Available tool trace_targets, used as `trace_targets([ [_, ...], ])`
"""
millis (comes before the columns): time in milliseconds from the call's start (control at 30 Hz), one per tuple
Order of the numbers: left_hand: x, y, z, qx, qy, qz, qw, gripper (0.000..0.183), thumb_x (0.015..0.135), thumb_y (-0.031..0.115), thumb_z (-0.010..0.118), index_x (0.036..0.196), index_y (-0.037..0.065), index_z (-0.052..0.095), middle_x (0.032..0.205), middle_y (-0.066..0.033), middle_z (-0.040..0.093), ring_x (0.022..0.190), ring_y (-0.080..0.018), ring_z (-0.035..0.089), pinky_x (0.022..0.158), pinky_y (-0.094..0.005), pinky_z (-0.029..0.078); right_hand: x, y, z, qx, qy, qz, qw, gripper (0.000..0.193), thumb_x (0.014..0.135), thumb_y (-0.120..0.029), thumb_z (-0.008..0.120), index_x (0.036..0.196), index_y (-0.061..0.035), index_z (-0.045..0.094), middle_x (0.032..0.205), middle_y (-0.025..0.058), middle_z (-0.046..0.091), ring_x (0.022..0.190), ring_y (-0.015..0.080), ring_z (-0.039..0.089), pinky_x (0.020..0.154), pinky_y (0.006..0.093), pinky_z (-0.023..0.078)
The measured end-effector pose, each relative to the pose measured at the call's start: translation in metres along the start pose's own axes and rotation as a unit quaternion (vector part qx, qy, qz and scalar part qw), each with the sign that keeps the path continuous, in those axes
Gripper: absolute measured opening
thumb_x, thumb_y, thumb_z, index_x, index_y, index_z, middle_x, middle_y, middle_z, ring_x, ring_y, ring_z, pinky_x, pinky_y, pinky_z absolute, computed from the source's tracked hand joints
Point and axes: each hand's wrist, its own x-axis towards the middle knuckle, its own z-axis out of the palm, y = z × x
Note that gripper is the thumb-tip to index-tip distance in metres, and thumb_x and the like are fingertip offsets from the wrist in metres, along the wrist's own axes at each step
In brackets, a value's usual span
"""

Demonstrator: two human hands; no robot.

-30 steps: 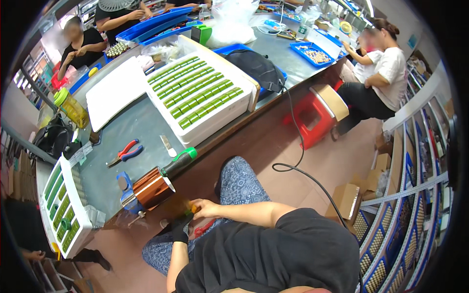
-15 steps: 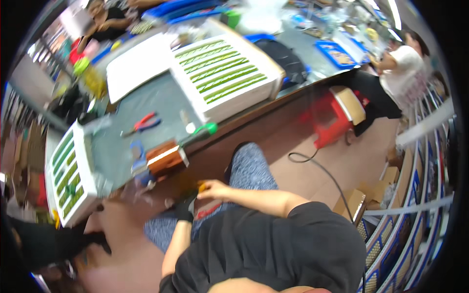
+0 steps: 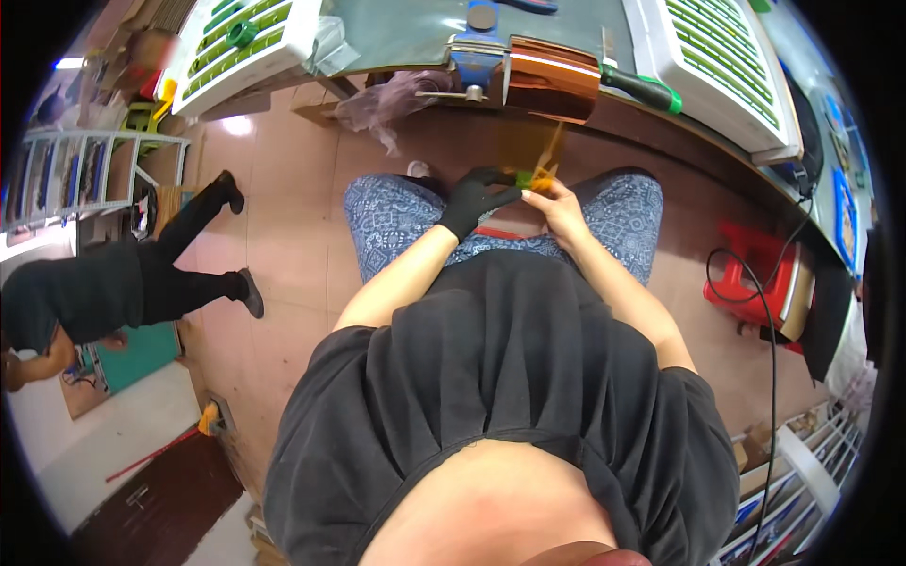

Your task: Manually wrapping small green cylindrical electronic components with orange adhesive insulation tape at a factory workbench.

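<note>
My left hand wears a black glove, its fingertips pinched at a small green piece above my lap. Opposite it, my bare right hand has thumb and fingers closed on a small orange-yellow strip. The two hands nearly meet, and the exact shape of both pieces is hard to make out. Beyond them, a glossy copper-brown roll sits at the table edge beside a blue vise. Below the roll, see-through amber film shows near my fingers.
A green-and-black handled tool lies right of the roll. White trays with green strips stand at the left and right. Clear plastic hangs under the table edge. A red stool stands right; another person is at left.
The view has swung, putting my lap and hands near the middle and the table along the top. Both hands are now close together at the small green and orange-yellow pieces.
</note>
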Motion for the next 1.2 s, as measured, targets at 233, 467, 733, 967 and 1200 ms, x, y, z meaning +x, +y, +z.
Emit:
trace_targets([
  [233,-0.012,-0.016,0.003,-0.024,0.014,-0.066,0.997,0.04,0.074,0.032,0.074,0.097,0.0,0.064,0.099,-0.013,0.062,0.093,-0.0215,0.059,0.082,-0.0303,0.044,-0.008,-0.001,0.002,-0.019,0.011,-0.011,1.0,0.025,0.075,-0.008,0.073,0.098,-0.0017,0.064,0.094,0.0006,0.063,0.087,0.0108,0.058,0.081,0.0229,0.045],
  [467,-0.005,-0.005,0.0,-0.25,-0.077,-0.156,0.952,0.047,0.076,0.029,0.073,0.112,0.002,0.058,0.11,-0.0117,0.059,0.104,-0.0197,0.055,0.089,-0.0296,0.042,-0.001,0.002,-0.009,-0.088,0.025,-0.057,0.994,0.023,0.073,-0.008,0.074,0.092,0.0003,0.066,0.133,0.0059,0.042,0.104,0.0148,0.053,0.087,0.0264,0.044],
  [733,0.011,0.005,-0.004,0.148,-0.092,0.028,0.984,0.05,0.071,0.024,0.077,0.108,-0.002,0.058,0.106,-0.0122,0.062,0.102,-0.0182,0.057,0.087,-0.0271,0.045,-0.006,-0.003,-0.008,-0.159,0.018,-0.123,0.979,0.023,0.07,-0.01,0.075,0.09,-0.0018,0.067,0.139,0.0081,0.036,0.11,0.0199,0.052,0.089,0.0298,0.044],
  [967,0.005,0.04,0.004,0.047,-0.016,-0.058,0.997,0.052,0.069,0.026,0.078,0.106,-0.004,0.058,0.103,-0.0146,0.063,0.094,-0.0199,0.061,0.082,-0.0287,0.048,-0.012,-0.005,-0.014,-0.229,0.021,-0.18,0.956,0.024,0.067,-0.012,0.076,0.088,-0.0031,0.067,0.14,0.0119,0.035,0.121,0.0264,0.044,0.093,0.032,0.042],
  [1200,0.01,0.039,0.009,-0.252,-0.057,-0.174,0.95,0.047,0.077,0.01,0.069,0.117,-0.005,0.051,0.104,-0.0113,0.063,0.093,-0.0167,0.06,0.082,-0.0254,0.047,-0.02,-0.023,-0.008,-0.318,0.032,-0.271,0.908,0.023,0.067,-0.013,0.077,0.086,-0.0054,0.068,0.139,0.0145,0.037,0.126,0.0305,0.038,0.101,0.0364,0.034],
])
